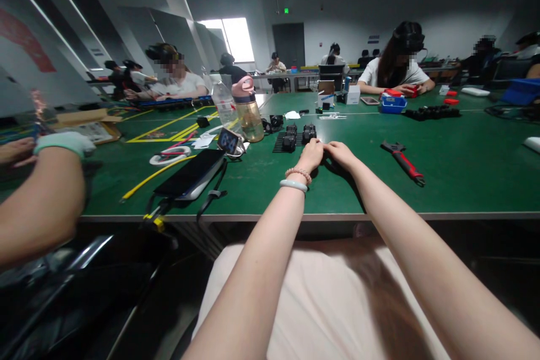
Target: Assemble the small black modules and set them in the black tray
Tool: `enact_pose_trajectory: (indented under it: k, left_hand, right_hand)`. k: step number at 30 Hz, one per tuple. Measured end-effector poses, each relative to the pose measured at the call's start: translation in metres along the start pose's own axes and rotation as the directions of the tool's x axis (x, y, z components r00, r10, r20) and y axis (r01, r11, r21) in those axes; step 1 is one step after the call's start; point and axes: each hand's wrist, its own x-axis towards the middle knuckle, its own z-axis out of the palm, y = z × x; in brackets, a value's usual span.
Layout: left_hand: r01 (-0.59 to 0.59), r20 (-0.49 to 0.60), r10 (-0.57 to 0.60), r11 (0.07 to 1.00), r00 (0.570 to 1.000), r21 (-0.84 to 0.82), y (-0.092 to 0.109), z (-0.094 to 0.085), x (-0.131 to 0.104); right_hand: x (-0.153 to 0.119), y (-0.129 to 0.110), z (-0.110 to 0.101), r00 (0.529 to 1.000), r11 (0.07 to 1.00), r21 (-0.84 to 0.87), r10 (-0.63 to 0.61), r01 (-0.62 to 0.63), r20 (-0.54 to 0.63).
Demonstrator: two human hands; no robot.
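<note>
My left hand [311, 155] and my right hand [340, 155] meet over the green table [270, 191], fingertips drawn together. Something small and pale shows at the left fingertips, but its kind is too small to make out. Both hands have closed fingers. Just beyond them sit black blocky parts with thin pins or wires, one group [289, 138] to the left and another part [309, 133] right by my left fingers. An adjustable wrench [403, 162] with a red and black handle lies to the right of my right hand.
At left are a dark phone-like device [192, 173], a yellow cable [154, 180], a small clock [230, 142] and a tinted bottle [248, 118]. A blue box [393, 103] stands far right. A co-worker's arm [50, 191] reaches in from the left; other people sit opposite.
</note>
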Motion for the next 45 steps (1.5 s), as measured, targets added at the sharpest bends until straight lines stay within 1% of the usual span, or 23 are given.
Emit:
enact_pose_trajectory:
  k: [12, 18, 20, 26, 30, 34, 37, 42, 45]
  left_hand:
    - [0.026, -0.049, -0.025, 0.999, 0.998, 0.027, 0.001, 0.000, 0.000]
    - [0.047, -0.045, -0.044, 0.998, 0.998, 0.049, 0.006, -0.003, -0.003]
    - [0.052, -0.047, -0.050, 0.998, 0.998, 0.047, 0.006, -0.003, -0.003]
    - [0.034, -0.071, -0.032, 0.999, 0.997, 0.037, 0.006, -0.003, -0.002]
    - [0.030, -0.096, -0.026, 0.999, 0.995, 0.039, 0.006, -0.003, -0.002]
    - [-0.004, -0.117, 0.007, 1.000, 0.993, 0.027, 0.005, -0.003, -0.001]
    - [-0.001, -0.111, 0.003, 1.000, 0.994, 0.021, 0.006, -0.003, -0.001]
    - [0.039, -0.079, -0.040, 0.999, 0.996, -0.005, 0.013, -0.005, -0.006]
    - [0.018, -0.058, -0.018, 1.000, 0.998, -0.003, 0.016, -0.005, -0.010]
  right_hand:
    - [-0.002, -0.002, 0.001, 1.000, 1.000, -0.009, -0.007, 0.007, -0.015]
    - [-0.002, -0.004, 0.001, 1.000, 1.000, -0.018, 0.000, 0.000, -0.003]
    - [-0.001, -0.004, 0.002, 1.000, 1.000, 0.003, 0.004, -0.004, -0.006]
    - [0.001, -0.001, 0.006, 0.999, 0.990, 0.137, -0.021, 0.025, -0.026]
    - [0.003, 0.003, 0.008, 1.000, 0.988, 0.152, -0.012, 0.016, -0.026]
    - [0.002, 0.003, 0.007, 0.999, 0.989, 0.143, -0.025, 0.029, -0.030]
    - [0.001, 0.001, 0.006, 0.999, 0.991, 0.129, -0.036, 0.040, -0.032]
    - [0.000, 0.001, 0.006, 0.999, 0.992, 0.119, -0.041, 0.045, -0.035]
    - [0.001, 0.003, 0.007, 0.998, 0.991, 0.118, -0.053, 0.058, -0.045]
